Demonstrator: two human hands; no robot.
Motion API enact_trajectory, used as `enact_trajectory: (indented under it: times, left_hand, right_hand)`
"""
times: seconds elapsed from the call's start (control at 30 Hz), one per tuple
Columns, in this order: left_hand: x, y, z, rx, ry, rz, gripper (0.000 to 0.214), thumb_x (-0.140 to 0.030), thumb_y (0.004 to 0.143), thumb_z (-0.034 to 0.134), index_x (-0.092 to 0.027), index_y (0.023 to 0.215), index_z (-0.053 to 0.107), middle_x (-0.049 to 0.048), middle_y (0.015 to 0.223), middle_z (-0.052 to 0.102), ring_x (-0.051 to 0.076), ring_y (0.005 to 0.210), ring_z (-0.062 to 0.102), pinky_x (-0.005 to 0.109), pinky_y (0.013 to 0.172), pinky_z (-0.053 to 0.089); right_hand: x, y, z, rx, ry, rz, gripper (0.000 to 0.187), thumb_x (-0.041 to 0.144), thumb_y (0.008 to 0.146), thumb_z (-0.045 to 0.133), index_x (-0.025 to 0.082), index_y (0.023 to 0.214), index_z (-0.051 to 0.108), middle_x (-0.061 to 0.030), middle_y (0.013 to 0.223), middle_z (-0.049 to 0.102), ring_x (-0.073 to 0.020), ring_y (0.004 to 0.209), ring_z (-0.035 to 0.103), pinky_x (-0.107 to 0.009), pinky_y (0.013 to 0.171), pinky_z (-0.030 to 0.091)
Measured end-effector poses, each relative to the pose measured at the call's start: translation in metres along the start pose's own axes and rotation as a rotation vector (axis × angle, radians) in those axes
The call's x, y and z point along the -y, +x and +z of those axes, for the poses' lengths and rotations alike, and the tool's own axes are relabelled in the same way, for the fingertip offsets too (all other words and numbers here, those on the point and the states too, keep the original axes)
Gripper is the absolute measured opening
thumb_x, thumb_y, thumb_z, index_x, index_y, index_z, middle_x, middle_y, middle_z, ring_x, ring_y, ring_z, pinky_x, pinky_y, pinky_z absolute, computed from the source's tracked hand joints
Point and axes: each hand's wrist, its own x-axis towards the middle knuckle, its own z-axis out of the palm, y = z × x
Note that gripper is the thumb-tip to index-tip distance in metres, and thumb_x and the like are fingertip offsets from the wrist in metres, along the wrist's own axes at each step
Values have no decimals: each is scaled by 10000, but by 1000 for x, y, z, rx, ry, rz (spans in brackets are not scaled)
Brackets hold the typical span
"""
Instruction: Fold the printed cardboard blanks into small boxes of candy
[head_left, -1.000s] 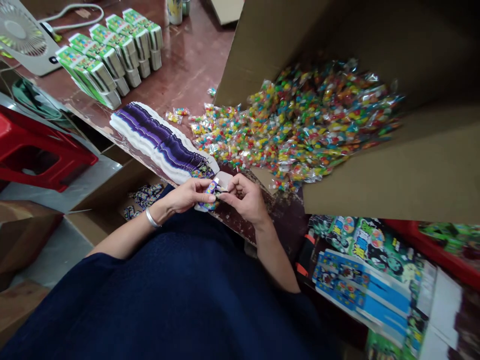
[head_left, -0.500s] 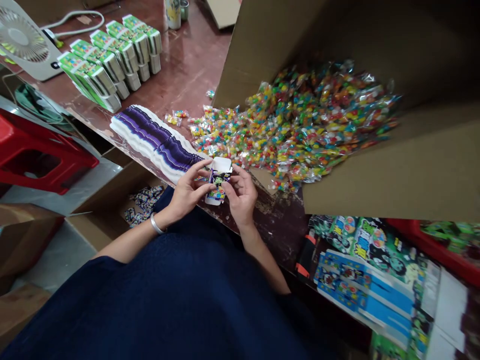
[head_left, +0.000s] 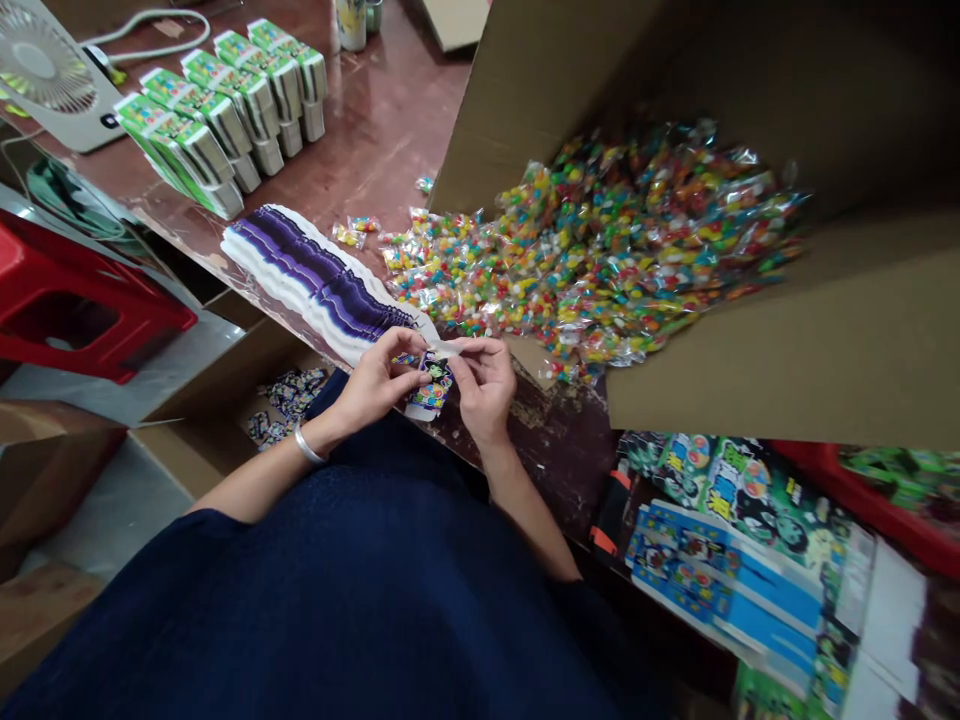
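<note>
From my remote seat I have the small box in front of the body, at the near edge of the table, printed face up. The left hand pinches its left side between thumb and fingers, probably to steady it, while the right hand pinches the white flap at its top end, thumb against fingers, seemingly to control the fold. Just beyond lies the row of purple cartons, overlapped lengthwise, I'd guess so single ones come away easily. Beside it, candy packets spill from the mouth of a large cardboard box, within easy reach of the right hand. Lower left, an open bin holds more printed packs, near the left arm. Farther off stand green bundles and a fan. Half a second ago I saw that flap standing open and facing me; now it is tilted and partly covered by the right fingers.
</note>
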Motion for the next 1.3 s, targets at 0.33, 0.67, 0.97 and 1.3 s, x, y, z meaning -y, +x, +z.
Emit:
enact_trajectory:
  times: [0.33,0.67,0.97,1.3]
  left_hand:
    - [-7,-4,-1,-62,65,4,367,-197,760,842,-206,993,558,7,1006,623,109,823,644,222,712,608]
    - [-6,-8,-1,-10,60,-60,468,-213,790,835,-210,1220,651,20,997,650,81,670,630,193,575,553]
    - [6,-11,-2,20,70,-103,357,-184,802,799,-186,1145,701,23,1009,657,94,701,648,214,623,565]
    - [15,-16,-6,93,101,-145,259,-273,796,802,-181,909,587,-9,852,630,116,731,604,261,695,536]
  right_hand:
    - [15,22,-5,161,59,211,337,516,785,878,238,838,695,3,834,727,-171,779,674,-328,760,571]
    - [12,25,-12,196,-54,140,328,531,865,793,235,765,691,-9,816,727,-178,770,665,-342,759,569]
    - [-4,-10,-6,138,-113,88,271,519,934,725,249,924,712,-47,988,759,-209,932,739,-375,863,620]
    - [-22,26,-35,285,-269,147,307,524,964,678,225,982,744,-61,998,768,-197,831,724,-355,794,597]
